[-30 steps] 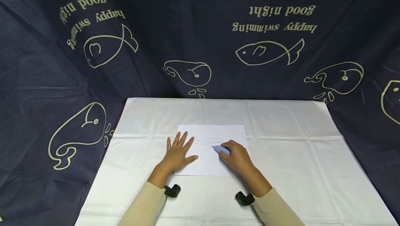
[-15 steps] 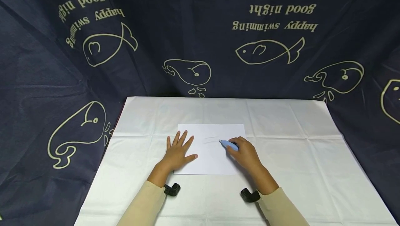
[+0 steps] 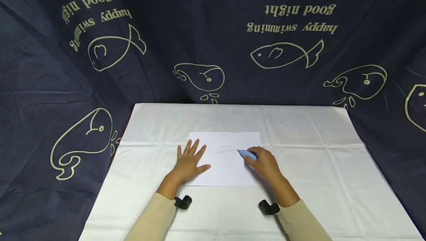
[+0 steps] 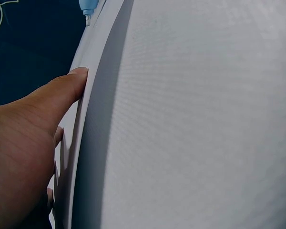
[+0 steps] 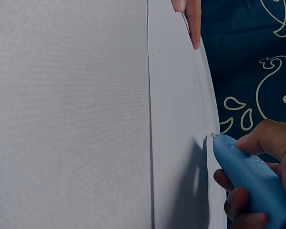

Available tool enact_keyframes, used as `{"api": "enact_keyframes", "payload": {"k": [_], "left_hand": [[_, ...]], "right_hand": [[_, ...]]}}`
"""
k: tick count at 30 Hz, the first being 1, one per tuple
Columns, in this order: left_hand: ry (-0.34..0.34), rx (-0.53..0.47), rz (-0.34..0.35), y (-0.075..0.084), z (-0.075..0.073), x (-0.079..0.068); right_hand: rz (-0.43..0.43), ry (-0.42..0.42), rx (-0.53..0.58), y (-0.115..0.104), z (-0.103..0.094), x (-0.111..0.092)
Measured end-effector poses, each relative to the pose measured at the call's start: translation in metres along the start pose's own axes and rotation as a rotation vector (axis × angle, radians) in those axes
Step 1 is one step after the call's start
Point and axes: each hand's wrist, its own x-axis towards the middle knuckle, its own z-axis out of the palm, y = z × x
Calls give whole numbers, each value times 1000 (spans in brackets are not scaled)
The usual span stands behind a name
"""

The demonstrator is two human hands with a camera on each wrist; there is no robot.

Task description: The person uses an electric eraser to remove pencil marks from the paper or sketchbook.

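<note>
A white sheet of paper [image 3: 226,172] with a few faint grey lines lies on the white-covered table [image 3: 299,174]. My left hand [image 3: 187,165] rests on the sheet's left part, fingers spread and straight. In the right wrist view, my right hand [image 5: 279,143] grips a thick light-blue electric eraser [image 5: 250,174], the thumb on top and the fingers curled beneath. Its narrow tip points left, right at the paper beside the lines' right ends. The left wrist view catches the eraser's metal tip [image 4: 87,20] beyond the left thumb [image 4: 76,83]; the other left fingers are mostly hidden there.
Dark blue cloth [image 3: 213,30] with fish and whale prints hangs behind the table and down its sides. A black wrist camera [image 3: 183,202] sits at the left cuff, another black camera [image 3: 269,207] at the right cuff. Fold creases cross the table cover.
My right hand has moved to the right and slightly away from me with the electric eraser, whose tip passed along the lower line. My left hand and the paper keep their places.
</note>
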Motion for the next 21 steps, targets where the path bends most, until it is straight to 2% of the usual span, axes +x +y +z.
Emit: {"api": "enact_keyframes", "payload": {"k": [9, 21], "left_hand": [[-1, -3, 2, 1, 0, 0], [8, -5, 2, 1, 0, 0]], "right_hand": [[14, 9, -26, 7, 2, 1], [26, 40, 14, 12, 1, 1]]}}
